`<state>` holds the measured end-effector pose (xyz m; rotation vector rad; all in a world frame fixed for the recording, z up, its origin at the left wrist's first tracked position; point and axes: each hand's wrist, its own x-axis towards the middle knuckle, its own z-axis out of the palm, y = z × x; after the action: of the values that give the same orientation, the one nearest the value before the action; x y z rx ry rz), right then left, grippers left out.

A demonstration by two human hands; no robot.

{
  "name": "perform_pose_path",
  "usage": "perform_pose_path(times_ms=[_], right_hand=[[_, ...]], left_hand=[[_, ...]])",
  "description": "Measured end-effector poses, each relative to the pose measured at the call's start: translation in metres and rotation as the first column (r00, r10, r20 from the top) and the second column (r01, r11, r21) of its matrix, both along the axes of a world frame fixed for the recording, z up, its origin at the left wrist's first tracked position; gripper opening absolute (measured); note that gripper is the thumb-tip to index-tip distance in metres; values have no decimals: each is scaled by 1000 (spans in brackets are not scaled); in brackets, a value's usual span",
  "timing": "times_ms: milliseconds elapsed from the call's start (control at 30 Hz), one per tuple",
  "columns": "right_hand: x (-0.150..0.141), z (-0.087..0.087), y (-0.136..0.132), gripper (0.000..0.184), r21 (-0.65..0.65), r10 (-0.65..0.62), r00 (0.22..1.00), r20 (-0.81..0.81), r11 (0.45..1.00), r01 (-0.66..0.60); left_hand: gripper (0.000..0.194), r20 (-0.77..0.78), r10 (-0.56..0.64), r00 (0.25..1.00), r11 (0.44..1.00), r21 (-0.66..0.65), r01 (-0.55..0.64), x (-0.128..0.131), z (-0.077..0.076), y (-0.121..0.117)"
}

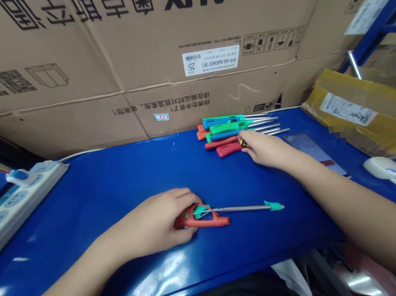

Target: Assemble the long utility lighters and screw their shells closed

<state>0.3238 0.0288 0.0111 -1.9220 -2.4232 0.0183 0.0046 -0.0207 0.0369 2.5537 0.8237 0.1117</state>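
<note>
My left hand (157,222) rests on the blue shelf (114,193) with its fingers closed around the handle of an orange stick lighter (210,216). The lighter has a teal trigger, a long metal rod and a teal tip pointing right. My right hand (265,149) reaches to the back of the shelf and touches a pile of several stick lighters (233,131) with red, green and blue handles. Its fingertips pinch the red lighter at the front of the pile (229,149).
Large cardboard boxes (150,49) wall off the back. A white power strip (11,198) lies at the left. A phone (316,152) lies right of the pile, beside a yellow-taped parcel (371,112) and a white mouse-like device (383,168) with its cable.
</note>
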Motion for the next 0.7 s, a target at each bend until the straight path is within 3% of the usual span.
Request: perform_pose_path(times_ms=[200,300,433,700], right_hand=[[-9,-8,9,15,84,-58,998,-13,995,59],[-11,-10,10,18,114,-78,996,-31,990,81],[-8,-12,8,22,123,-54,996,-66,990,62],[3,-15,5,22,103,61,985,-159,994,-45]], left_hand=[[40,31,97,995,984,148,-101,14,-30,4],[50,62,118,991,967,220,-129,15,-38,6],[54,43,143,989,957,249,-149,8,-30,9],[38,-75,152,986,952,280,-126,-2,-16,10]])
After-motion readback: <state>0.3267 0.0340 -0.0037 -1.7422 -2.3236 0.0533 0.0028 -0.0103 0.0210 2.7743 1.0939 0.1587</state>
